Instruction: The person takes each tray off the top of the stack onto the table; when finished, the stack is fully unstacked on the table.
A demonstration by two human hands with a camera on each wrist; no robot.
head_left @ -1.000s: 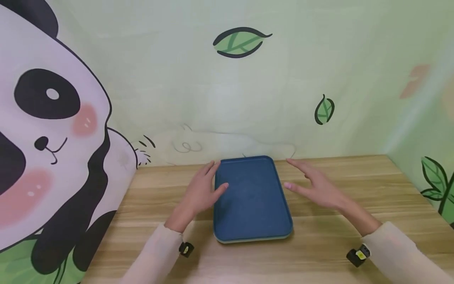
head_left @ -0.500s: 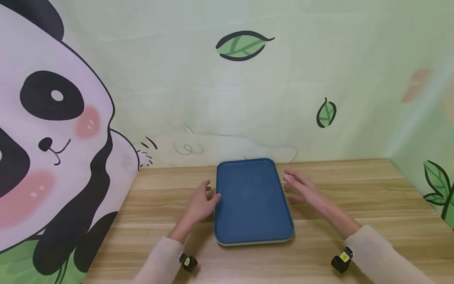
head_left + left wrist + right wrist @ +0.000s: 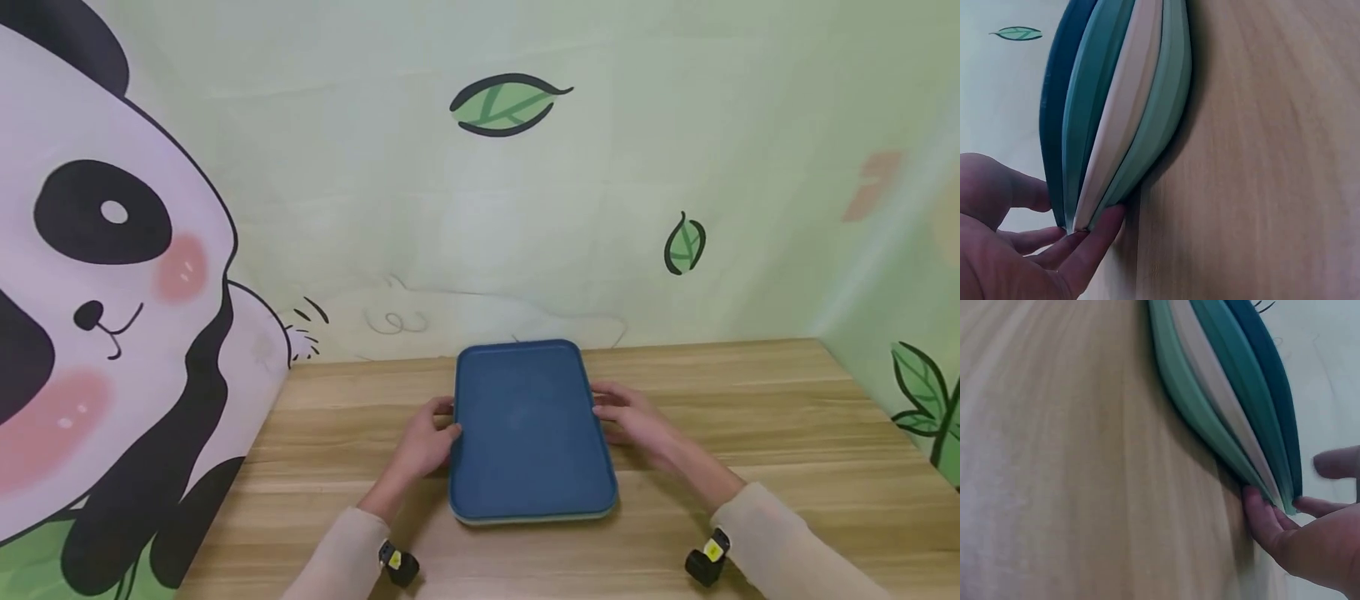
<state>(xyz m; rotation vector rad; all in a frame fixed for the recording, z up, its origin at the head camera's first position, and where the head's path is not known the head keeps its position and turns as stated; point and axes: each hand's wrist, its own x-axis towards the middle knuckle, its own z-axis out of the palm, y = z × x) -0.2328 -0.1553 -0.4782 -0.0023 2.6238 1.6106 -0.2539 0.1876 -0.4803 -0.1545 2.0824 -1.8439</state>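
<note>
A stack of rectangular trays (image 3: 531, 433) lies on the wooden table, dark blue on top. Teal, pale pink and light green trays (image 3: 1169, 81) show beneath it in the left wrist view. My left hand (image 3: 423, 442) holds the stack's left side, thumb at the blue rim and fingers along the lower edges. On the opposite side my right hand (image 3: 637, 421) touches the tray edges with its fingers. Its thumb (image 3: 1335, 462) stands off the blue rim in the right wrist view. One fingertip (image 3: 1254, 497) is at the bottom light green tray.
The wooden table (image 3: 360, 383) runs back to a pale green wall cloth (image 3: 360, 192) with printed leaves. A large printed panda (image 3: 112, 317) covers the left side, and another printed cloth stands at the right.
Both hands have come down and inward from above the trays to their sides. The left thumb has moved back to the rim. The stack keeps its place on the table.
</note>
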